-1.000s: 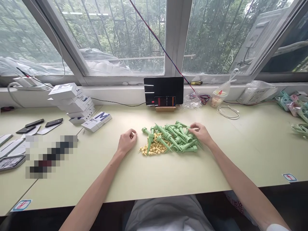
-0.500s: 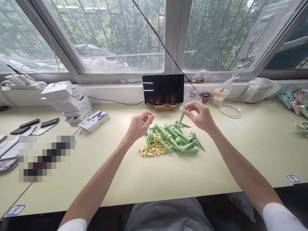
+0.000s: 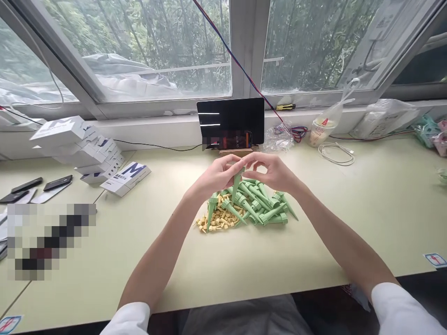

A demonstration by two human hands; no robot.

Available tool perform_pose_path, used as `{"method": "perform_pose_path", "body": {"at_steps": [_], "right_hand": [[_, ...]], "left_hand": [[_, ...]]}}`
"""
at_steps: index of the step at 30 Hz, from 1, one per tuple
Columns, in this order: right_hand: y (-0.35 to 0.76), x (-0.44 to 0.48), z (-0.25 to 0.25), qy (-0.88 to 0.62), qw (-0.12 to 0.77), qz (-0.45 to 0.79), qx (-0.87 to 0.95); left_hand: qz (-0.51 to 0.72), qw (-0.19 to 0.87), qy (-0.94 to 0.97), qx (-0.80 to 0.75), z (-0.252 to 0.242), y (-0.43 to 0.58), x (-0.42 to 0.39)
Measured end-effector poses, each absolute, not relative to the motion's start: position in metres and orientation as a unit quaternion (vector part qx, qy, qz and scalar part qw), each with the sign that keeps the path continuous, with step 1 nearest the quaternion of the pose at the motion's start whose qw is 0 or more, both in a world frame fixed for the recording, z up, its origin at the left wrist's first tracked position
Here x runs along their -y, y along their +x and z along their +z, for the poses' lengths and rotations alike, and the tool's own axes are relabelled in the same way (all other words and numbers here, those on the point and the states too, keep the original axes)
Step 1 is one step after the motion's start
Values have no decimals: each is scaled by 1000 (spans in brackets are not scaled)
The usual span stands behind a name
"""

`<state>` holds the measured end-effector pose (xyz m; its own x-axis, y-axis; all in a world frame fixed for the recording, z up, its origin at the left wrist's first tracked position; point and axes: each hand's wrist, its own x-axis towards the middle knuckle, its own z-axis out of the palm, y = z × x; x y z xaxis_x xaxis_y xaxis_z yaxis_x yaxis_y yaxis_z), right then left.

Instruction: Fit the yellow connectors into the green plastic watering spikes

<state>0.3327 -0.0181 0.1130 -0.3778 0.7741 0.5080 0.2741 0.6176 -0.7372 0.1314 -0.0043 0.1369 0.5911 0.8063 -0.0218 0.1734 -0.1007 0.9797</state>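
Observation:
My left hand (image 3: 220, 175) and my right hand (image 3: 266, 171) meet above a pile of parts. Between them a green plastic spike (image 3: 236, 184) hangs with its point downward. Fingers of my left hand close around its upper part, while the fingertips of my right hand pinch at its capped top, which is mostly hidden. Below lie several more green spikes (image 3: 267, 211) with ribbed caps, heaped to the right. Small yellow plastic pieces (image 3: 218, 217) are spread at the left of the heap, one green spike lying across them.
A dark tablet (image 3: 232, 122) stands behind the pile against the sill. Stacked white boxes (image 3: 70, 135) and another white box (image 3: 126, 178) are at the left. On the right are a bagged cup (image 3: 320, 130) and a coiled white cable (image 3: 335, 154).
My right hand has carried the green spike left and my left hand has come right to meet it. The view has shifted slightly.

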Motion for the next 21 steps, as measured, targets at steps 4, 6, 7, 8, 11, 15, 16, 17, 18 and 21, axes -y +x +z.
{"method": "perform_pose_path", "body": {"at_steps": [4,6,7,8,11,15,16,17,18,21], "right_hand": [[355,13,117,-429,361,228,796],[369,7,113,-504,251,196,803],[375,4,109,-535,181,200,800],[381,0,105,-555,112,214,796],[391,-10,92,-591,-28,224,774],[390,-19,76,-613,-122,181,760],[389,-20,73,-612,-137,183,757],[388,-21,71,-612,-150,185,755],[387,-21,69,-612,-158,186,752],[386,-22,65,-615,-166,182,749]], "left_hand": [[278,560,687,-371,138,122,3],[270,565,687,-369,138,118,3],[269,564,688,-369,137,116,3],[272,560,690,-370,136,115,3],[280,548,697,-367,134,112,3],[267,555,705,-351,136,111,6],[265,555,707,-349,137,111,8],[263,555,708,-348,139,111,9],[262,555,708,-348,140,111,10],[259,553,710,-349,142,112,11]]}}
